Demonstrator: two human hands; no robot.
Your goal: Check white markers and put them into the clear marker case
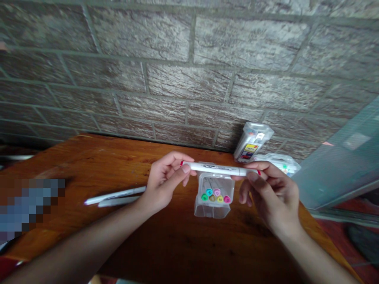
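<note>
I hold a white marker [219, 169] level above the wooden table [166, 240]. My left hand [164, 179] pinches its left end and my right hand [268, 193] pinches its right end. Directly under the marker lies a clear plastic marker case [213, 199] on its side, with several markers inside showing coloured caps: green, blue, pink, yellow. Two more white markers [115, 196] lie on the table to the left of my left hand.
A brick wall [189, 71] rises right behind the table. Two other clear marker cases stand at the back right, one upright [253, 142] and one lying flat [280, 162]. A glass panel [340, 161] leans at the right. A blurred patch sits at the left edge.
</note>
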